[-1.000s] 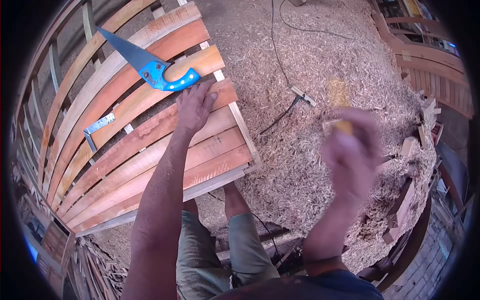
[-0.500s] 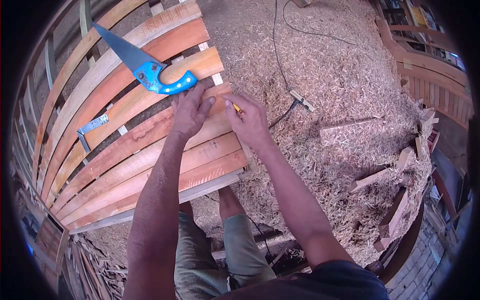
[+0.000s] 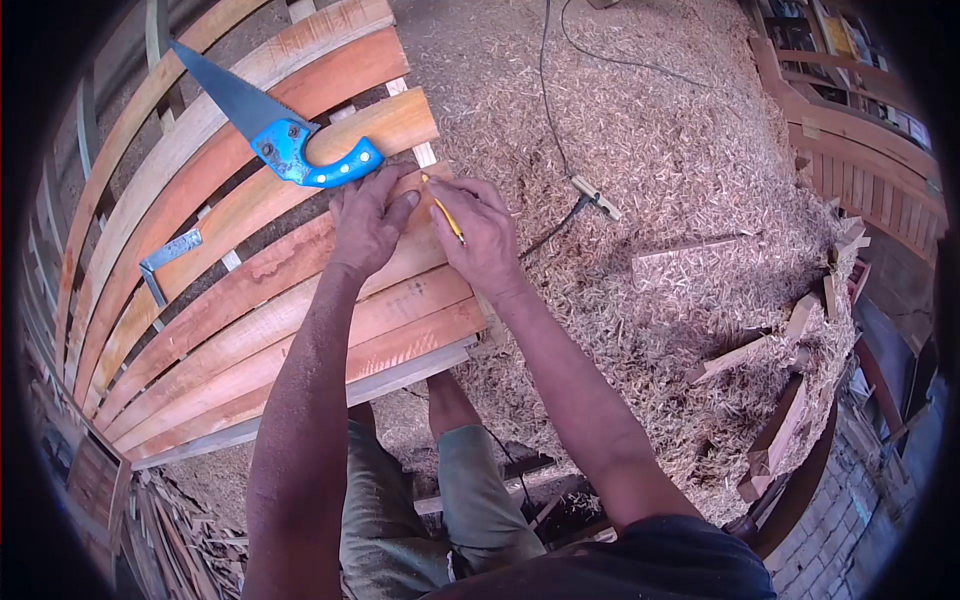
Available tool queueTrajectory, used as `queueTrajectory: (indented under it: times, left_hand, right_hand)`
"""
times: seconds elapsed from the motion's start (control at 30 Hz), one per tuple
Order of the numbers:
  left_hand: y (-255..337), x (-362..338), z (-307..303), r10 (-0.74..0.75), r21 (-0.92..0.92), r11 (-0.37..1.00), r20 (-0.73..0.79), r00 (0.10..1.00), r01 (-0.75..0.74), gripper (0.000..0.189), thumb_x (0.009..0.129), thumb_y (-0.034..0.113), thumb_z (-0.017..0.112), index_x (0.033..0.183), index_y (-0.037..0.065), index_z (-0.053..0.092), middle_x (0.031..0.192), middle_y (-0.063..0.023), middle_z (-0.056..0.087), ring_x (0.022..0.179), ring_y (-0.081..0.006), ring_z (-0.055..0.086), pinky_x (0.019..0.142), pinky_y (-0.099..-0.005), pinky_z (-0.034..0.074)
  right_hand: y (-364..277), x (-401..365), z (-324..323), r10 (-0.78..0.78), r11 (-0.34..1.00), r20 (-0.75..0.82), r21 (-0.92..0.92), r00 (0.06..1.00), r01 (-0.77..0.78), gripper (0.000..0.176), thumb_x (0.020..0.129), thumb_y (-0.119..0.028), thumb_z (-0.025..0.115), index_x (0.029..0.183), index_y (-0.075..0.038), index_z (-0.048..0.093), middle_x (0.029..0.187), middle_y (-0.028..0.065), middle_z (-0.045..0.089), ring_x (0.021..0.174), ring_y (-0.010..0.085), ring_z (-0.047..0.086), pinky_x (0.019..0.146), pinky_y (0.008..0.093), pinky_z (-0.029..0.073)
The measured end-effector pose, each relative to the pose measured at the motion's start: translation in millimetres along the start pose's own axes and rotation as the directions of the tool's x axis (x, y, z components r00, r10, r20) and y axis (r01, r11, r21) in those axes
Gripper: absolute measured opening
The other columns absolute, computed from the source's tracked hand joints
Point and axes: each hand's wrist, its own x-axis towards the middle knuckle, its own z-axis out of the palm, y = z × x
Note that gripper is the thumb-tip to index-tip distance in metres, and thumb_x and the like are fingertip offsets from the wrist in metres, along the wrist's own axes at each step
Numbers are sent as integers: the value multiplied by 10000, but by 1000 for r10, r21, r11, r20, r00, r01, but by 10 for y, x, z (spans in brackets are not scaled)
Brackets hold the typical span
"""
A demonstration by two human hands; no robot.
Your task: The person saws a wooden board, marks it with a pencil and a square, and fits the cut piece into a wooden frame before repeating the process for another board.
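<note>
Blue saw grip (image 3: 345, 172) with 3 white dots; yellow pencil (image 3: 451, 222); orange, pink and tan slats (image 3: 365, 75); grey-green shorts (image 3: 480, 490)

1. L hand (image 3: 370, 222): palm down, fingers extended fwd, thumb angled out twd the R hand (image 3: 480, 232).
2. L forearm (image 3: 308, 370): bare, reaching up fr. the bottom of the view, slanting slightly R; wrist approx. in line w/ it.
3. R hand: just beside the L, back of hand mostly up, fingers bent in a pinch grip, fingertips pointing up & L.
4. R forearm (image 3: 570, 375): bare, slanting up & L fr. the lower R; wrist approx. straight.
5. Both hands near each other, forearms spread wider below.
</note>
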Motion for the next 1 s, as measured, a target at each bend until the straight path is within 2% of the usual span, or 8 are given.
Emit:
queueTrajectory:
  times: [0.37,0.57,0.67,0.7,0.77,0.87,0.93,1.0]
  left_hand:
    - [-23,-3,22,15,28,1000,3,1000,-15,431,1025,341,644,1435,210,622,1388,-101,642,1345,-352,499,1158,-547,272]
    - [-5,-1,5,-11,18,1000,35,999,10,431,1036,346,635,1442,204,616,1406,-114,630,1361,-359,486,1177,-549,258]
    - [-42,-1,33,35,14,999,-1,999,-35,428,1037,349,636,1439,203,617,1396,-121,632,1358,-360,487,1180,-559,251]
    - [-44,-10,46,37,30,999,-12,999,-36,428,1038,351,633,1438,199,618,1397,-121,631,1355,-362,491,1178,-557,258]
    - [-54,-17,62,44,62,997,-39,998,-42,428,1039,355,628,1435,191,620,1398,-120,631,1349,-366,497,1173,-554,271]
    - [-66,-66,102,169,145,978,-124,978,-150,421,1016,316,660,1408,164,638,1389,-151,627,1317,-383,528,1144,-559,346]
    - [-54,-142,116,287,154,955,-245,926,-255,404,995,260,683,1376,130,649,1367,-176,625,1287,-396,549,1108,-559,401]
    - [-167,-396,-92,357,241,926,-311,881,-290,395,970,204,703,1348,98,656,1346,-197,624,1266,-408,565,1084,-560,439]
  right_hand:
    - [-38,3,57,12,999,-47,-41,999,-14,326,928,-43,746,1253,-18,747,1181,149,773,1121,312,694,966,413,576]
    - [-60,30,23,29,999,-16,-45,999,-30,309,929,-43,741,1237,-31,755,1164,144,778,1106,308,697,954,418,578]
    - [-112,73,-26,15,999,-13,-44,1000,-15,300,941,-42,710,1238,-30,751,1162,155,776,1052,320,717,925,425,587]
    - [-182,111,-102,135,987,118,-106,984,-123,295,952,-46,694,1241,-30,748,1163,161,775,1040,324,724,915,427,590]
    - [-390,206,-300,379,917,339,-263,861,-300,286,974,-53,662,1248,-29,743,1166,173,772,1016,333,739,895,431,594]
    - [-727,110,-375,467,873,183,59,865,-484,289,999,-77,635,1268,-30,733,1160,179,772,1016,338,752,904,420,594]
    - [-848,49,-327,481,849,76,209,874,-485,292,1012,-91,629,1280,-29,728,1153,178,775,1028,335,757,918,413,590]
    - [-915,40,-81,472,851,9,257,882,-458,309,1016,-94,628,1306,-30,715,1179,184,767,1064,327,751,946,405,581]
